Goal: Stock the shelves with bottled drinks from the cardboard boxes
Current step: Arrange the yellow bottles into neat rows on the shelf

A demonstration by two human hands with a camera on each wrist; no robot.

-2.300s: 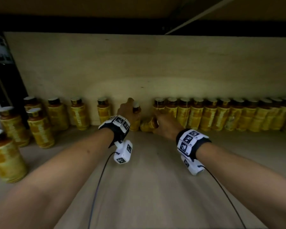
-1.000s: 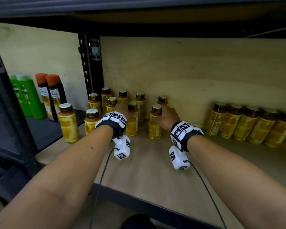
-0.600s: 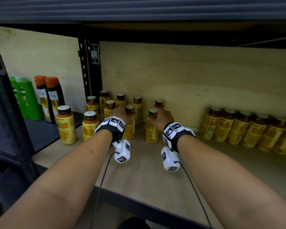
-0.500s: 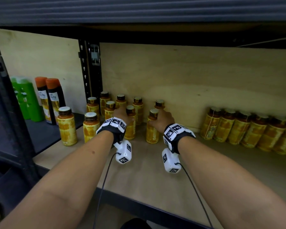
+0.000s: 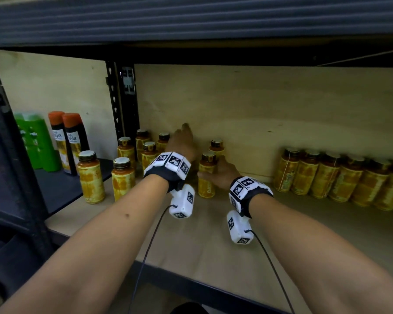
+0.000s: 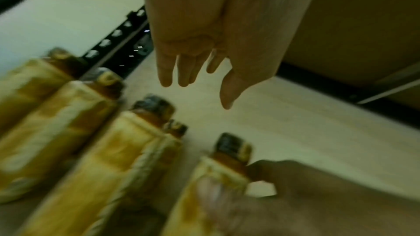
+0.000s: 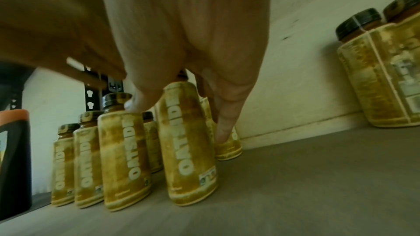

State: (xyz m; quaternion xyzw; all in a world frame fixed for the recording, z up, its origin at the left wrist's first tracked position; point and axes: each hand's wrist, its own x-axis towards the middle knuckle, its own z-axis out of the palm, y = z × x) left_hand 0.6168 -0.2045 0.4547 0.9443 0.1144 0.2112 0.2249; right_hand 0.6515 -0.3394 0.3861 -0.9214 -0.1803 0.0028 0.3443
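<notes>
The left hand [image 5: 183, 141] hung with fingers relaxed, holding nothing, above the bottle cluster [image 5: 145, 152] – to its right, the right hand [image 5: 222, 175] gripped one bottle [image 5: 206, 177] on the shelf [image 5: 213, 245]. A careless push could topple the close neighbours.

Yellow-labelled drink bottles with dark caps [image 7: 188, 143]: you can read "OATSIDE" in big pale letters, running up the side of each label.
Dark bottles with orange caps [image 5: 74, 141]: you see "ayla" on the white label; the first letters are cut.
Green bottles [image 5: 38, 141]: white print, too blurred to read.
White wrist bands [image 5: 170, 160]: only black square code markers, no words.
</notes>
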